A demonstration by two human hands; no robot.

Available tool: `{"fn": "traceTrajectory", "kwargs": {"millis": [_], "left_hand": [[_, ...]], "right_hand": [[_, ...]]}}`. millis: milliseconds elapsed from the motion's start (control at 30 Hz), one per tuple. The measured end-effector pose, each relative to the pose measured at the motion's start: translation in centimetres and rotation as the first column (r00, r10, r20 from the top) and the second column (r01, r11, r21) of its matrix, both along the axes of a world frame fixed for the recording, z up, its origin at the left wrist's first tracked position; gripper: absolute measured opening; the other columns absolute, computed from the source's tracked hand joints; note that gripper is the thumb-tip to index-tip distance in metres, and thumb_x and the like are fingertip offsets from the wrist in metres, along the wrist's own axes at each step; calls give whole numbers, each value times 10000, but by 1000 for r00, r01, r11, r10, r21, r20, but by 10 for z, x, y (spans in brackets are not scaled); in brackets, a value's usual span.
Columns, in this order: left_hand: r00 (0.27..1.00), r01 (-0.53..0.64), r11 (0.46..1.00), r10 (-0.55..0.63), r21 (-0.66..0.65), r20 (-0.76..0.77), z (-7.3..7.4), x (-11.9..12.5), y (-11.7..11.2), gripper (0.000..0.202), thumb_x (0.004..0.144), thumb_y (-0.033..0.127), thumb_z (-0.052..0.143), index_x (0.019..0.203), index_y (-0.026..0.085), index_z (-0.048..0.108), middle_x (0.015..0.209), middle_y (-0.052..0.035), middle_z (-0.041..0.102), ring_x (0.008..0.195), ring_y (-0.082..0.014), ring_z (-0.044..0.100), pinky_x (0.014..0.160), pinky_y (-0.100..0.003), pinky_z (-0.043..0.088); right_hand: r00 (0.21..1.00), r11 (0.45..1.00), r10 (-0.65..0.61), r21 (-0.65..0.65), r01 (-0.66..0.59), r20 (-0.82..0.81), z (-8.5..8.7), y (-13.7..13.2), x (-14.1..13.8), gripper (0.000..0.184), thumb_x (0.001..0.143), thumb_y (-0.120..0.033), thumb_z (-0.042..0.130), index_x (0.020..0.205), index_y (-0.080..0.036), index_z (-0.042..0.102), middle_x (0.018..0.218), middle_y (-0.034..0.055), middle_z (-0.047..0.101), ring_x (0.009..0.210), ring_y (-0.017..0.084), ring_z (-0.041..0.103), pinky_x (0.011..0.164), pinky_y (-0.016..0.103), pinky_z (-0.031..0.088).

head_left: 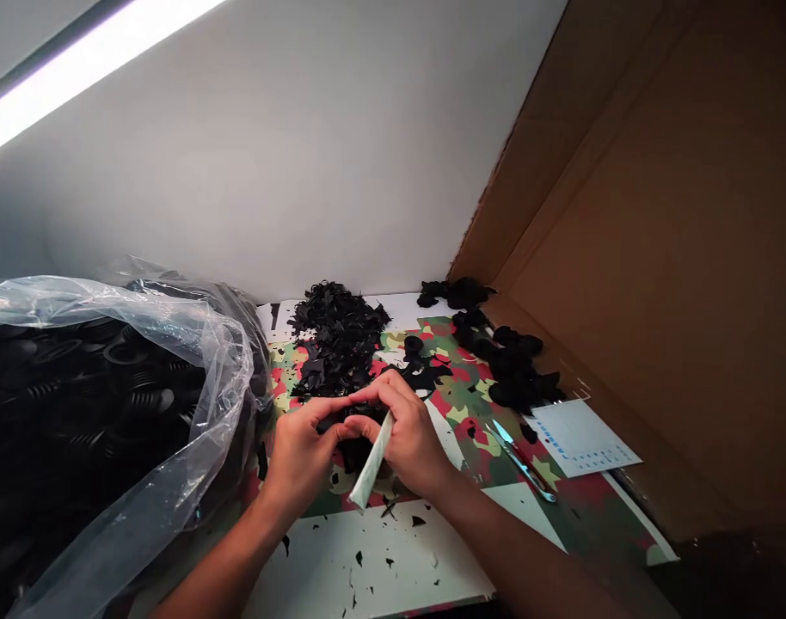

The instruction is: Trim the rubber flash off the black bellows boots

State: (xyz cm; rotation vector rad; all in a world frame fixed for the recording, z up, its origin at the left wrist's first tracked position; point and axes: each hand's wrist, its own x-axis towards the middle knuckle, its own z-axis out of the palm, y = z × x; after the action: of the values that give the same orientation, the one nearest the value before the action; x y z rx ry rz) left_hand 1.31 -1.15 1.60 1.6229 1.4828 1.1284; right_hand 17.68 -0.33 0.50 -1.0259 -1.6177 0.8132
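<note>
Both hands meet over the patterned table cover, thumbs and fingertips together around a black rubber part [329,423] that is mostly hidden. My left hand [296,447] pinches it from the left. On the other side, my right hand [414,440] closes on the same part and also keeps a whitish, wrapped-looking flat stick [372,467] against its palm, the end slanting down toward me. What the stick's upper end looks like is hidden by the hand. Right behind the fingers lies a heap of black rubber scraps [338,331].
At left stands a clear plastic bag [229,361] full of black ribbed rubber parts [76,404]. More black parts [518,365] lie along the cardboard wall [657,284] at right. Nearby are thread snips [523,462] and a printed white card [583,437]. Small trimmings dot the front.
</note>
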Motion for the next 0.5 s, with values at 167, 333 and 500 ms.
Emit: {"fn": "traceTrajectory", "kwargs": {"millis": [167,333,500], "left_hand": [[1000,3,999,-2,38,-28,-1,4,-3,225,720,154,755,909,243,841,851,-20,838,720,-217,751,696,-303,591],[994,51,970,-26,238,-104,0,12,-5,138,807,180,735,902,240,816,856,-35,824,756,-211,753,739,-312,598],[987,91,864,-12,494,-162,-2,17,-3,120,890,188,687,848,241,786,798,-35,758,724,-172,728,682,-267,606]], "right_hand": [[998,998,-69,10,68,6,-5,1,-5,195,870,-149,602,704,-239,551,796,12,586,734,184,570,678,311,473],[994,993,-102,-52,103,29,-1,4,-3,185,833,-113,467,709,-249,452,726,-1,546,679,181,524,638,297,425],[989,980,-145,-143,141,-14,-2,7,-6,114,773,-173,453,709,-256,409,692,-10,522,647,182,489,581,285,386]]}}
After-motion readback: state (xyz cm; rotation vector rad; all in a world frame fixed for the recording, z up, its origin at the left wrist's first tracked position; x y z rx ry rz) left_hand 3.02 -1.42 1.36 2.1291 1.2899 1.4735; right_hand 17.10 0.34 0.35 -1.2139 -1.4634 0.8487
